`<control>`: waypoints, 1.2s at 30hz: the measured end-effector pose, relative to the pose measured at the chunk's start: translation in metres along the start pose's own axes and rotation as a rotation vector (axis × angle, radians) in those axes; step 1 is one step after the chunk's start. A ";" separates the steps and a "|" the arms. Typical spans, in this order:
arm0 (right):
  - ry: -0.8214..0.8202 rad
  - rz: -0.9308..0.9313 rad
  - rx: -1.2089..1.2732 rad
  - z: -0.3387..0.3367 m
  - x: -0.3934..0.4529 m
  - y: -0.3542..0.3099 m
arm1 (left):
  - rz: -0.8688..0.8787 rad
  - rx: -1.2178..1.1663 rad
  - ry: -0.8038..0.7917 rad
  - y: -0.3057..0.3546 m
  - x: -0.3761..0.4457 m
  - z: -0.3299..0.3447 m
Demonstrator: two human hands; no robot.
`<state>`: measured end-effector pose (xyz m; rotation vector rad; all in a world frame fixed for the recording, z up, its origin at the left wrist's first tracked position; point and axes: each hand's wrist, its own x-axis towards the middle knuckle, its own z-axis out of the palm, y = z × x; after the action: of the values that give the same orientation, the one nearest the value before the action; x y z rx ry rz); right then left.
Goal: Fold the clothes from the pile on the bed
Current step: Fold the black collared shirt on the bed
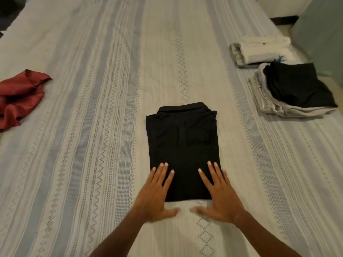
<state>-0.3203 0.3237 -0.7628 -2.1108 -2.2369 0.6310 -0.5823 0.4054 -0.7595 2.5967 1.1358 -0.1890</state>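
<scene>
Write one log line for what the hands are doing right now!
left hand flat on black shirt | right hand flat on it | shirt folded | red cloth unfolded

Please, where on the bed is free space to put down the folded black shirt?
Bare sheet lies between the red cloth and the black shirt, and beyond the shirt's collar toward the far end of the bed. The right side is crowded: a white stack and a grey-and-black stack lie there, with only a strip between them and the shirt.

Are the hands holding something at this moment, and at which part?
Nothing is gripped. The left hand and right hand lie flat, fingers straight, on the near end of the folded black shirt on the bed.
</scene>
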 end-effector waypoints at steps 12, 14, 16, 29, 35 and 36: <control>0.302 0.098 0.093 -0.022 -0.029 0.007 | -0.118 -0.203 0.254 -0.002 -0.029 -0.019; 0.284 0.123 0.222 -0.038 -0.032 0.005 | -0.208 -0.432 0.224 -0.001 -0.030 -0.043; 0.284 0.148 0.363 -0.058 -0.033 0.001 | -0.215 -0.517 0.291 -0.004 -0.031 -0.065; 0.443 0.339 1.108 -0.127 0.025 -0.032 | -0.610 -1.092 0.620 0.001 0.049 -0.132; 0.548 0.446 0.855 -0.101 0.094 -0.015 | -0.737 -0.983 0.681 -0.020 0.125 -0.121; 0.565 0.462 0.761 -0.098 0.106 -0.009 | -0.759 -0.923 0.682 -0.026 0.136 -0.119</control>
<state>-0.3127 0.4536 -0.6984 -2.0100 -1.0013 0.6380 -0.5089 0.5545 -0.6847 1.3360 1.8031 0.9041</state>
